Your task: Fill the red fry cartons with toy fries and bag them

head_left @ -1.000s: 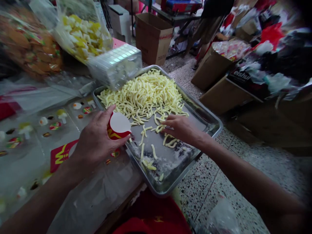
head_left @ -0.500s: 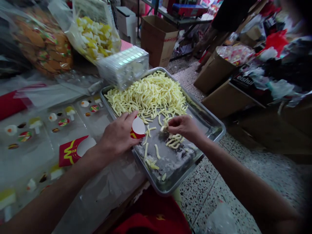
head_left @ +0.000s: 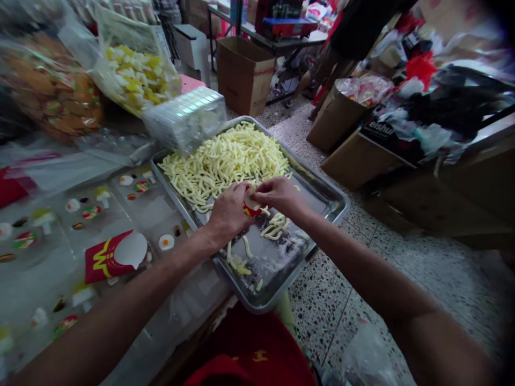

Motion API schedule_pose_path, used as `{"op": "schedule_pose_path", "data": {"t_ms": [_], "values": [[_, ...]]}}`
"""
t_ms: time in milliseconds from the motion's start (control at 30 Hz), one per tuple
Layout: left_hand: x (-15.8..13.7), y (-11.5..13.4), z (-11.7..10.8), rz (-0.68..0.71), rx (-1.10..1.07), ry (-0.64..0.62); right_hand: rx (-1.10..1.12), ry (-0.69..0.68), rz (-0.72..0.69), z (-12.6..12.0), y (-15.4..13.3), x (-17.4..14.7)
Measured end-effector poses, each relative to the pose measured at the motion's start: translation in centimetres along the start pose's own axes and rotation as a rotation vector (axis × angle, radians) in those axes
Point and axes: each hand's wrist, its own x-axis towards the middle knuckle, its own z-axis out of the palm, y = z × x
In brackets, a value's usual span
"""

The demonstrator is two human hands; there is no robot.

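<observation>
Above the middle of the metal tray [head_left: 309,188], the left hand [head_left: 228,213] grips a red carton [head_left: 251,211]; the right hand [head_left: 279,193] closes in a pinch at its mouth, anything held hidden; pale strips [head_left: 233,155] heap toward the tray's far edge, a few near its closest corner; a second carton [head_left: 105,261] lies beyond its left edge.

Left fingers [head_left: 241,187] hold 1 carton [head_left: 251,209], right fingers [head_left: 264,191] apparently touching it.

Glossy metal tray [head_left: 311,201], smooth paper carton [head_left: 251,210]
</observation>
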Motion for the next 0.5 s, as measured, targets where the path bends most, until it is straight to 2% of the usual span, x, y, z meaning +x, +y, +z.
{"op": "schedule_pose_path", "data": {"t_ms": [67, 133, 233, 267, 300, 400, 500], "values": [[0.5, 0.1, 0.8, 0.001, 0.084, 0.023, -0.304, 0.047, -0.11, 0.3, -1.1, 0.7], [1.2, -0.2, 1.3, -0.005, 0.111, 0.069, -0.478, -0.017, -0.17, 0.1, -2.4, 1.4], [2.0, -0.8, 1.1, 0.008, 0.06, 0.117, -0.43, -0.29, -0.259, -1.0, -3.9, 1.8], [2.2, -1.0, 0.8, 0.005, 0.032, 0.12, -0.392, -0.308, -0.292, -1.5, -4.2, 1.8], [2.2, -1.1, 0.5, -0.008, 0.0, 0.115, -0.365, -0.268, -0.317, -2.0, -4.3, 1.8], [2.0, -1.4, -0.4, -0.07, -0.11, 0.087, -0.296, -0.03, -0.328, -3.1, -4.0, 1.6], [1.4, -1.6, -0.7, -0.089, -0.195, 0.087, -0.215, 0.135, -0.324, -3.1, -2.5, 1.1]]}}
